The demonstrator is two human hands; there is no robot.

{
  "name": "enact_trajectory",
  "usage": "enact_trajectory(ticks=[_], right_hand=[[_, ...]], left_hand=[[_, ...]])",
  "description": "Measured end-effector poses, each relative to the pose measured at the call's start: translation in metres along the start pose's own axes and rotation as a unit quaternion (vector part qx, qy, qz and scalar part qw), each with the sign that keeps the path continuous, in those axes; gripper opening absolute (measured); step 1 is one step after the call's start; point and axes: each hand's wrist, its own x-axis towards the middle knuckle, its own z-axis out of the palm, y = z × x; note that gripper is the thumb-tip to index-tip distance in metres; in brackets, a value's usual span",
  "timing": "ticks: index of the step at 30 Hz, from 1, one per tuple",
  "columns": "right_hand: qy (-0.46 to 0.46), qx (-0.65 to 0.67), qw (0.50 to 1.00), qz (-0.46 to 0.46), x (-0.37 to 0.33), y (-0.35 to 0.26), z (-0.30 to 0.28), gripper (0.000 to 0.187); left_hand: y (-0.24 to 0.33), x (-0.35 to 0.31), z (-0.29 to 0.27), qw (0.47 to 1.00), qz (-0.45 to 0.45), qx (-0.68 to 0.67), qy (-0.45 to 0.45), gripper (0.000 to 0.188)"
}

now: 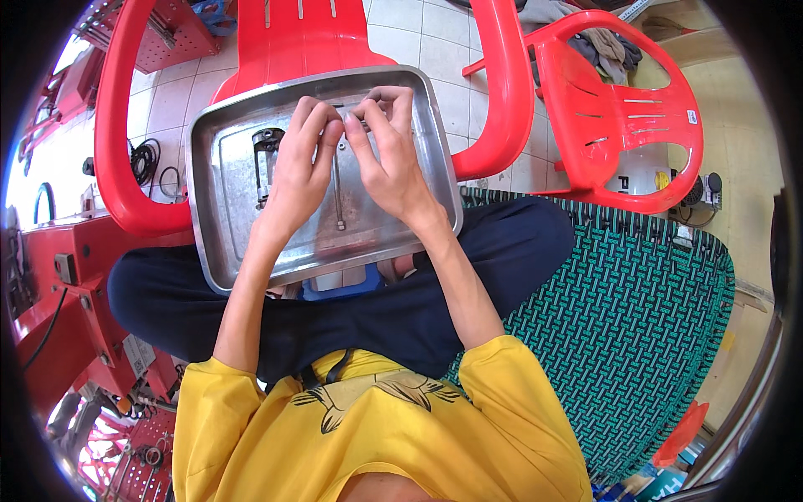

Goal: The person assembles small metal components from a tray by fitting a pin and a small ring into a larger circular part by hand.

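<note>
A silver metal tray [230, 266] rests in front of me, its far side on a red plastic chair [301, 42]. Over its middle, my left hand [303, 163] and my right hand [391, 159] come together, fingers bent and tips pinched close to each other. Whatever they grip between the tips is too small and too covered to name. Below the hands, a long thin metal rod [338, 201] with a wider end lies in the tray. Left of my left hand sits a black metal part [266, 144] with a ring-like top and a slim stem.
Another red plastic chair [619, 117] stands at the right. A green-and-black woven seat [619, 335] spreads beside my right leg. Red metal equipment [84, 309] lines the left side, and a coiled black cable [145, 163] lies on the tiled floor. Cloths [606, 50] lie behind the right chair.
</note>
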Motion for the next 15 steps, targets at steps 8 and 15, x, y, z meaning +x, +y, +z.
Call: enact_trajectory(ticks=[8,15], right_hand=[[-0.027,0.149,0.980,0.126,-0.001,0.011,0.001,0.025],[-0.008,-0.045,0.999,-0.003,-0.001,0.003,0.000,0.017]], left_hand=[[-0.002,0.002,-0.004,0.988,0.119,0.090,0.041,0.021],[-0.005,-0.002,-0.001,1.000,0.016,0.021,0.002,0.013]])
